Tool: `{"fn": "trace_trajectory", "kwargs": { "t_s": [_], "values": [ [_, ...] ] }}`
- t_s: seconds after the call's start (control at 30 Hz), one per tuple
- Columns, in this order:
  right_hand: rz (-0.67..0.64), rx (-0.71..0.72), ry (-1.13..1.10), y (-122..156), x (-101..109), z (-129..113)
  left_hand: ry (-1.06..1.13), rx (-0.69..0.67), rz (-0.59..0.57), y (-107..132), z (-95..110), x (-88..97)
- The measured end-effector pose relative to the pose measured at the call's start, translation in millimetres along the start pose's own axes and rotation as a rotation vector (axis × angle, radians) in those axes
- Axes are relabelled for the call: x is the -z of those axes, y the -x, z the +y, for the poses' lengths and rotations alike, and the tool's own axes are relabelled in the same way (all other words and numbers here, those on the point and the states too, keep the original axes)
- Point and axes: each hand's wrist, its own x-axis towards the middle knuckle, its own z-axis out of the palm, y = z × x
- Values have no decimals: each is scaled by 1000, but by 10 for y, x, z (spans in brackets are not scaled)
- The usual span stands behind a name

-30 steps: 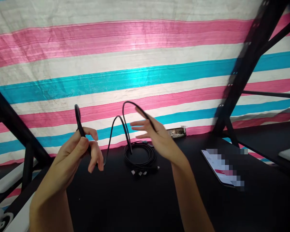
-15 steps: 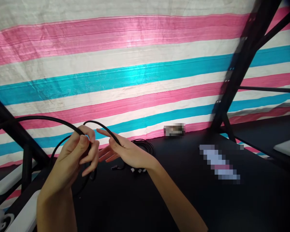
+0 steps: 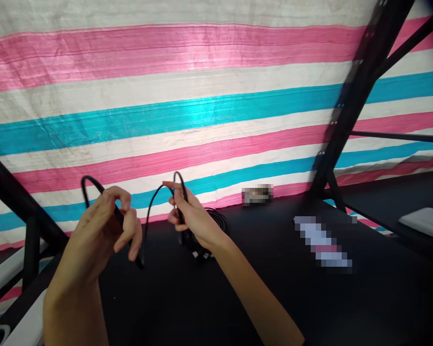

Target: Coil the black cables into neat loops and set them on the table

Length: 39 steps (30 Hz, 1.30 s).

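Head view: Two hands, left (image 3: 95, 235) and right (image 3: 193, 216), grip one flexible, glossy black cable (image 3: 96, 183) above a flat black tabletop (image 3: 187, 302). Its loose slack could snag on one thin black cable coil (image 3: 222, 221) behind, near three small whitish plugs (image 3: 206, 256).

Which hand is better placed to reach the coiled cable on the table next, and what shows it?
Probably the right hand: it partly covers the coiled cable in view, while the left hand is farther left. Both hands hold black cable, so neither is free.
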Motion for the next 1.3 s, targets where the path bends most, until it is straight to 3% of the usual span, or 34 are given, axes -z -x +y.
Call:
{"fn": "trace_trajectory", "kwargs": {
  "t_s": [0.1, 0.2, 0.37, 0.47, 0.7, 0.8, 0.97, 1.03, 1.17, 1.3],
  "values": [
    [127, 62, 122, 8, 96, -94, -189, 87, 123, -43, 0, 14],
    [153, 129, 360, 113, 112, -238, -389, 171, 176, -111, -53, 6],
    [87, 199, 682, 318, 1, -333, -492, 170, 81, -198, -199, -121],
    [4, 241, 814, 350, -16, -303, -532, 127, 112, -219, -246, -221],
    [-56, 217, 815, 254, 115, -299, -613, 114, 180, -220, -230, -255],
    [-10, 210, 773, 221, 192, -310, -623, 70, 302, -101, -142, -261],
    [74, 178, 683, 230, 290, -373, -766, -135, 571, 125, 35, -291],
    [109, 178, 649, 244, 288, -399, -844, -202, 511, 108, 18, -284],
    [151, 235, 547, 261, 233, -418, -924, -300, 267, -124, -201, -259],
    [95, 280, 480, 292, 228, -461, -941, -268, 296, -333, -391, -208]
  ]
}}
